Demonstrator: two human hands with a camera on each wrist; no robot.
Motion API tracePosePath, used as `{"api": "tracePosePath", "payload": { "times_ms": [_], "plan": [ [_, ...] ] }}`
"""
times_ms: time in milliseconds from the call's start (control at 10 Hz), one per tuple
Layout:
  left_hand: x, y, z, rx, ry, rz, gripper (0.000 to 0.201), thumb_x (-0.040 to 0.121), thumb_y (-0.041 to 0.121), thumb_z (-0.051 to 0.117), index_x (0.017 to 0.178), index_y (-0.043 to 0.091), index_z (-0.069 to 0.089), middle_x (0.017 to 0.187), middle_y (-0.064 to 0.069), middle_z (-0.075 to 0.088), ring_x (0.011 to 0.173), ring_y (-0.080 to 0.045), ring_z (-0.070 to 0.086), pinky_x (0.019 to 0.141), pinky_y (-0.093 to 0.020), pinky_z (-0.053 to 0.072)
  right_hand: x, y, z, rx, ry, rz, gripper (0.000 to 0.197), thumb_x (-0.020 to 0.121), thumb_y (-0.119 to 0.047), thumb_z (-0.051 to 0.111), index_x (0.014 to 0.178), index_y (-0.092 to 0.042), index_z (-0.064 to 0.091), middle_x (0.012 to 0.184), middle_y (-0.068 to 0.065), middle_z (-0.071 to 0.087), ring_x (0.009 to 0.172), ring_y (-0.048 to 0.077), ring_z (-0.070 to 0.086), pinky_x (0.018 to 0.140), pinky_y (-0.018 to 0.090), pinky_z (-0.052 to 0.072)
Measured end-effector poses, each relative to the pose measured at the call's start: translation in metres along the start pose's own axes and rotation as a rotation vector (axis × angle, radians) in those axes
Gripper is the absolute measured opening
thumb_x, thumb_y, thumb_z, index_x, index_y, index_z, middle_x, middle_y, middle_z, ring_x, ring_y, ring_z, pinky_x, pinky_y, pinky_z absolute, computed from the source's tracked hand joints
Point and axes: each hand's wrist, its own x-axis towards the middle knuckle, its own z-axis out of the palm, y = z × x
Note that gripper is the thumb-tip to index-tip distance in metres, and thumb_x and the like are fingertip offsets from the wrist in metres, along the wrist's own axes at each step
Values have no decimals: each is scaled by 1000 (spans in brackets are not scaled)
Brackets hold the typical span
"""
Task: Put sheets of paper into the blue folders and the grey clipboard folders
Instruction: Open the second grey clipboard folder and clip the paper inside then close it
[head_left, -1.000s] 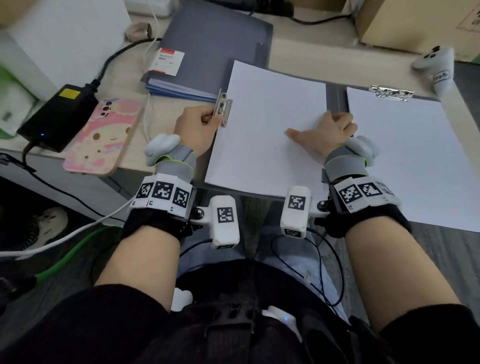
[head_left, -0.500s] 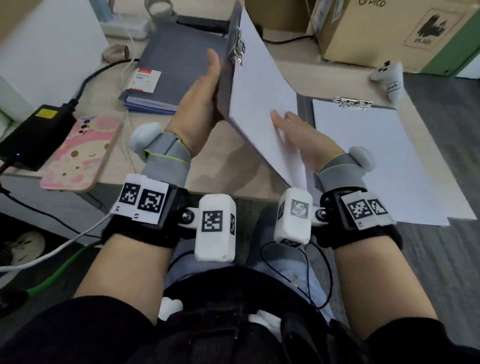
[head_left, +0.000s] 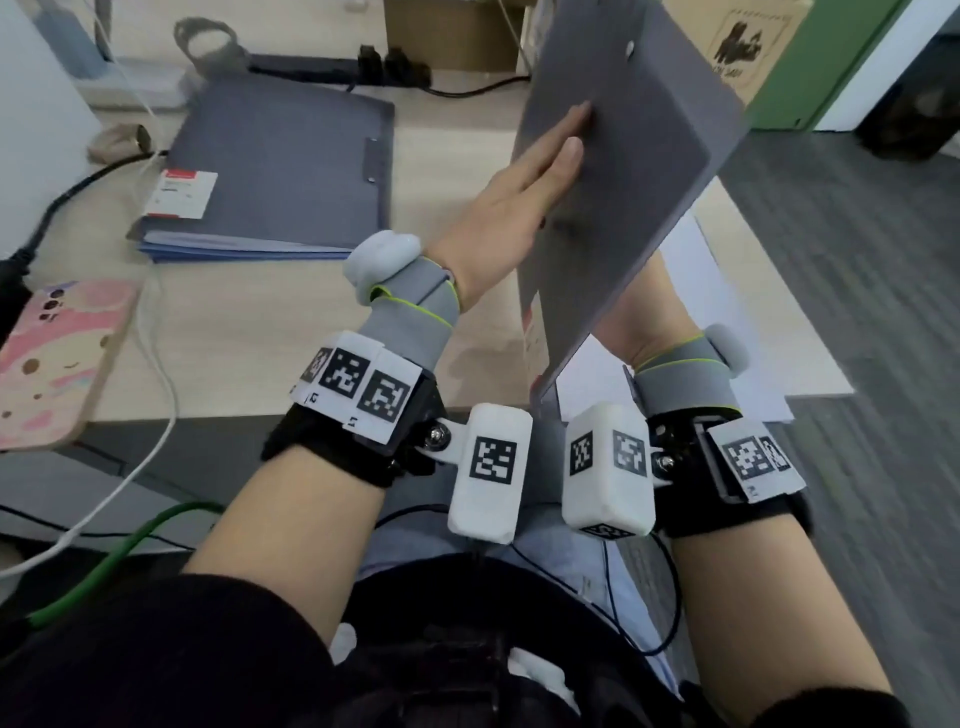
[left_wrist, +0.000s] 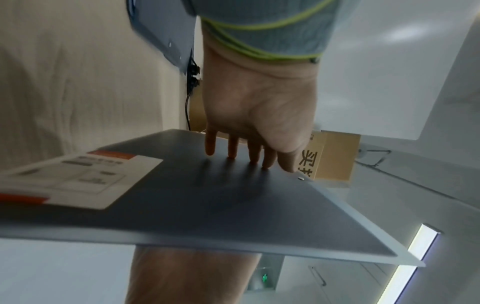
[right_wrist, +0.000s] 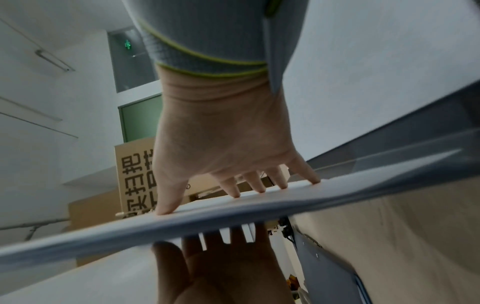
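I press the grey clipboard folder (head_left: 623, 171) between two flat palms: my left hand (head_left: 514, 208) lies straight-fingered on its grey outer side, my right hand (right_wrist: 223, 156) spreads on the white sheet (right_wrist: 259, 197) inside, nothing curled round it. The cover stands tilted above the desk (head_left: 249, 332), part-way to closing. One loaded page lies beneath. I judge this folder nearly finished; the closed stack of folders (head_left: 280, 171) at the back looks done, though I cannot check.

Large Chinese characters, among them 扫 and 把, stand on a cardboard box (right_wrist: 135, 181).
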Motion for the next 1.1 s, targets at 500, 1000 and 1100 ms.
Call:
{"api": "tracePosePath", "payload": {
  "times_ms": [500,1000,1100],
  "plan": [
    [27,-43,66,205,-24,-244,30,95,22,52,121,10,61,122,1,59,107,-5,53,88,-15,41,-24,7,-95,591,530,-451,38,97,-48,29,95,-24,59,92,-6,66,96,17,59,84,25,47],
    [24,-85,57,611,252,-403,52,75,26,60,126,15,57,144,-10,42,135,-30,37,112,-35,32,-34,44,-149,-179,1391,-417,23,73,-14,51,83,-15,71,79,7,64,64,11,54,62,17,42],
    [10,-87,51,708,315,-533,49,83,42,60,121,12,56,154,-12,20,144,-30,12,115,-42,19,-33,44,-152,-364,1340,-289,28,73,-18,53,93,-12,72,98,9,71,85,18,63,71,19,44]
  ]
}}
